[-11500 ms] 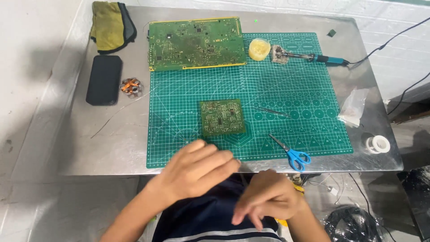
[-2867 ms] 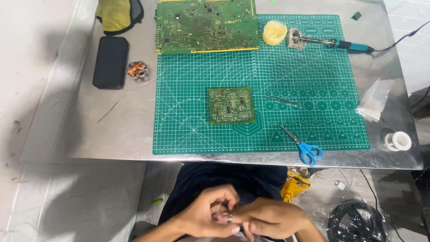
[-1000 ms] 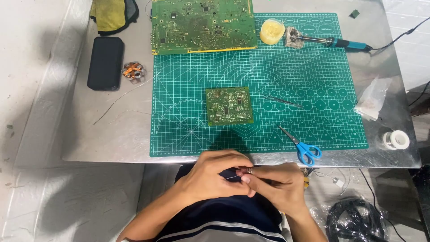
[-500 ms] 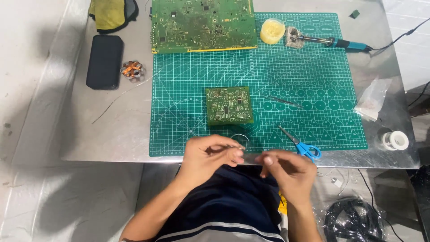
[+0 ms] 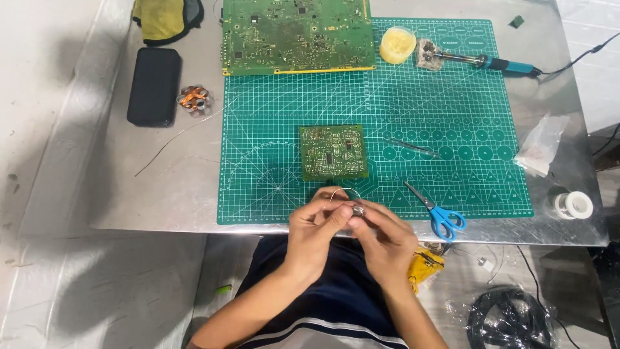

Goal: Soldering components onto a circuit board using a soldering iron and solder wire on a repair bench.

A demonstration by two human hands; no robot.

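Silvery solder spool (image 5: 357, 209) pinched between left hand (image 5: 314, 227), right hand (image 5: 386, 236)

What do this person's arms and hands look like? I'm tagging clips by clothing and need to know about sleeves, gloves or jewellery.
Both arms are bare from the elbow down, with no sleeves showing. The left hand and the right hand wear no gloves, and no watch or bracelet shows at either wrist. Whether any finger bears a ring is too small to tell. The dark navy top has a white stripe low across it.
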